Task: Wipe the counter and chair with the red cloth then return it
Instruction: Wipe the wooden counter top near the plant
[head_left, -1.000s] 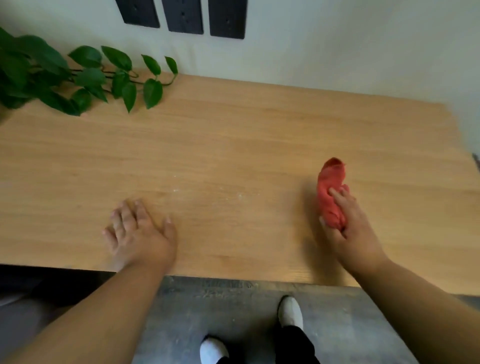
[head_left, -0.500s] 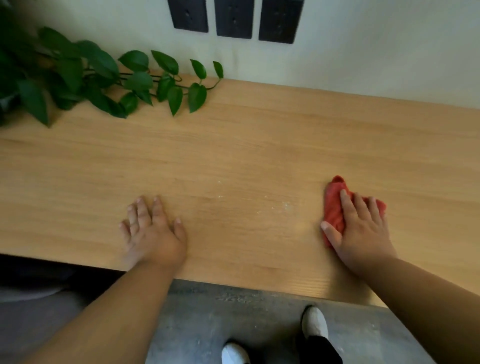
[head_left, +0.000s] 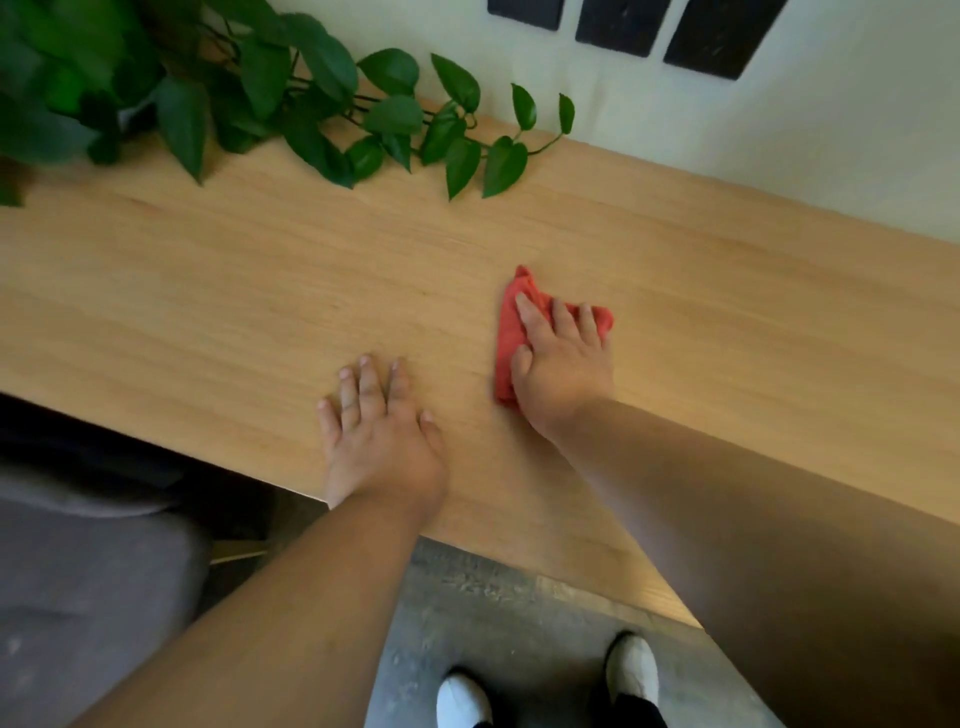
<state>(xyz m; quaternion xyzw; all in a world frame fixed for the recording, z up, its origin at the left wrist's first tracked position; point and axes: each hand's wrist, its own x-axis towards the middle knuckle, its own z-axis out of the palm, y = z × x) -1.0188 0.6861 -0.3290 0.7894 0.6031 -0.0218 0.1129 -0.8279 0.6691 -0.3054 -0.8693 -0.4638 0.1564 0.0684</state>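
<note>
The red cloth (head_left: 511, 332) lies bunched on the wooden counter (head_left: 208, 291), pinned flat under my right hand (head_left: 563, 364), fingers spread over it. My left hand (head_left: 379, 431) rests just beside it, palm down and fingers apart on bare wood near the front edge. A leafy plant (head_left: 311, 109) trails along the back by the wall.

The cloth (head_left: 511, 332) has been slid leftward under the right hand (head_left: 563, 371), now near the left hand (head_left: 382, 441).
</note>
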